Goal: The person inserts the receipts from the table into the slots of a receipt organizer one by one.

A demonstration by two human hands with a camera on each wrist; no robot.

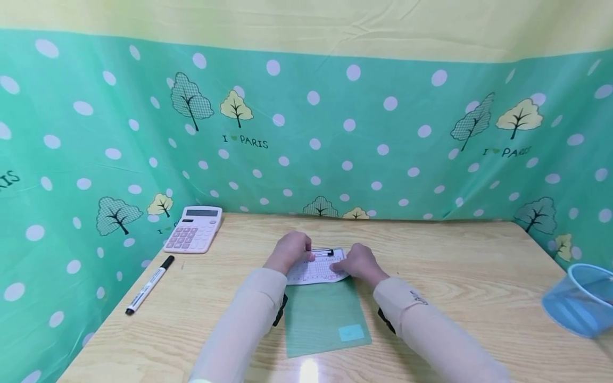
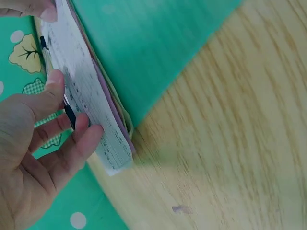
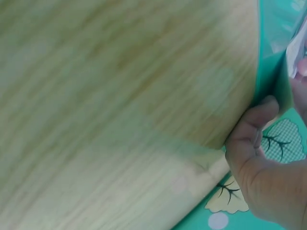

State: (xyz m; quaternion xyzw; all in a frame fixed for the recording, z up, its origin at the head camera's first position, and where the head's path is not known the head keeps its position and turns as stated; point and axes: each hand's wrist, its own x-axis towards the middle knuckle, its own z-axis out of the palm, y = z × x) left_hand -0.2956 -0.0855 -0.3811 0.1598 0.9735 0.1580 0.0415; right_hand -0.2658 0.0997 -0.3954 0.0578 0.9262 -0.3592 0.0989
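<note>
A stack of printed paper slips (image 1: 313, 268), white on top with pinkish and yellowish sheets below, is raised at the far end of a translucent green folder (image 1: 321, 314). Along its top edge runs a thin metal fastener (image 2: 70, 116) with black ends. My left hand (image 1: 293, 249) grips the stack's top left, thumb and fingers around the fastener's end. On the right side, my right hand (image 1: 360, 261) pinches the slips, its thumb on the front. In the right wrist view the right hand (image 3: 264, 163) hides most of the slips.
A pink calculator (image 1: 193, 230) stands at the back left, and a white marker with black ends (image 1: 150, 285) lies in front of it. A blue mesh basket (image 1: 570, 303) sits at the right edge. A light blue label (image 1: 351, 333) is on the folder. A green patterned curtain (image 1: 306, 133) hangs behind the table.
</note>
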